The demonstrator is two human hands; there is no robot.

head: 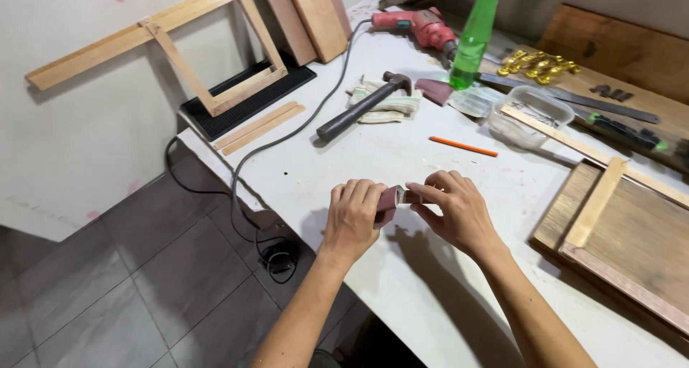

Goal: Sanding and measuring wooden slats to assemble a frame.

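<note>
Head view looked down on your two hands meeting over the near part of the white worktable (pixel 402 145). Your left hand (pixel 352 217) was clenched around a reddish-brown piece of sandpaper (pixel 388 202), fingers curled over its top. Your right hand (pixel 453 208) pinched a small pale wooden piece (pixel 409 196) between thumb and fingertips, its end pushed into the fold of the sandpaper, so both hands were grasping and touching at that spot, just above the tabletop.

Farther back on the table lay a hammer (pixel 362 104) resting across a pair of work gloves (pixel 391 101), and an orange pencil (pixel 463 146) lay well apart from your hands. A green plastic bottle (pixel 475 38) stood upright beside a red power drill (pixel 420 25), whose grey cord (pixel 287 134) ran off the table's left edge. A clear plastic tub (pixel 531 113) sat near the bottle. At your right, a wooden panel (pixel 631 239) with a pale strip across it lay flat. A wooden frame (pixel 194 45) leaned against the wall at the left.
</note>
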